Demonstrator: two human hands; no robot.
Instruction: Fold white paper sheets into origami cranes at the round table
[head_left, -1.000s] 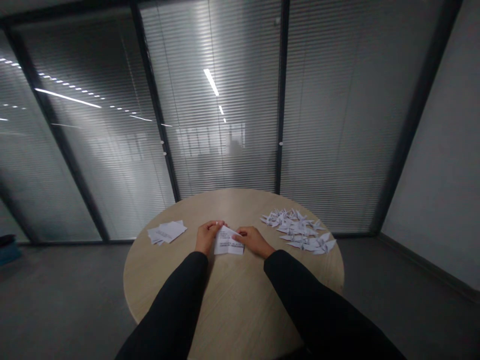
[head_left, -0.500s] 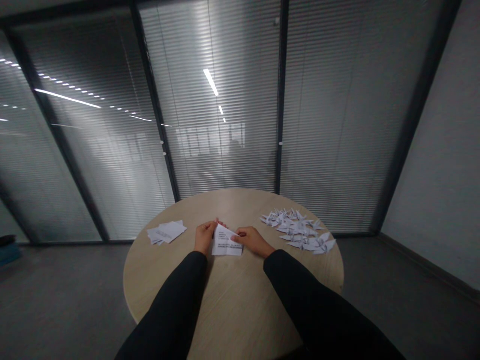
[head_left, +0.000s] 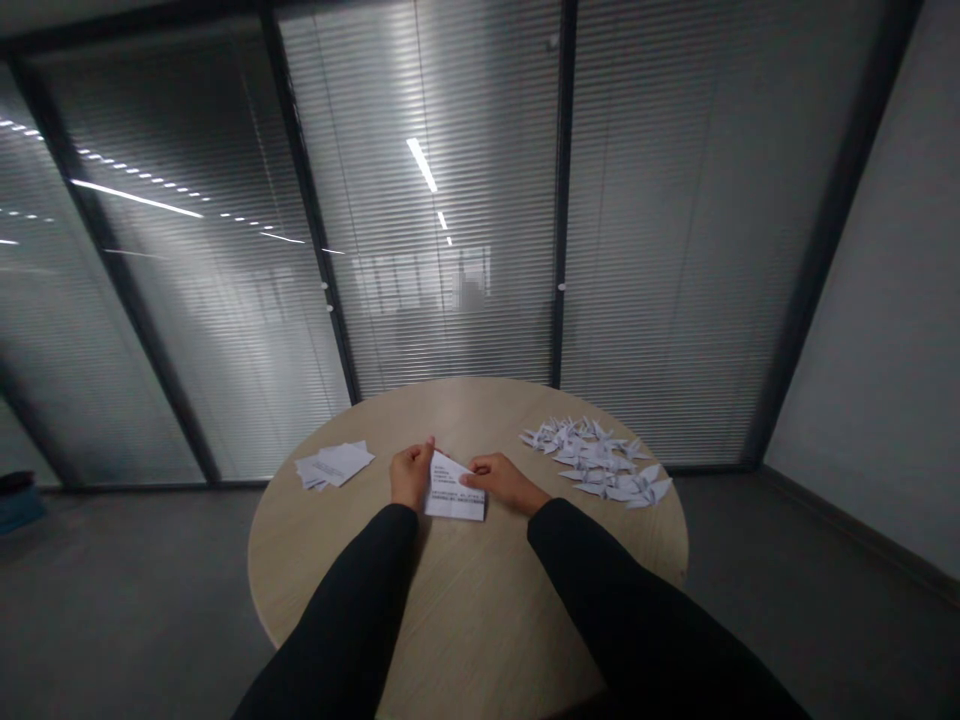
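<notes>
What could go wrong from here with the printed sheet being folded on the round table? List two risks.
1. The left hand grips the printed sheet at one side and the right hand touches the other. It may slip, so the crease could run crooked.
2. The pile of folded paper figures lies near the right hand. A careless sweep might scatter them.

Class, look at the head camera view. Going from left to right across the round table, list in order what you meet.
stack of paper slips → left hand → printed sheet, which both hands touch → right hand → heap of folded paper cranes. All of these lie on the round table.
</notes>
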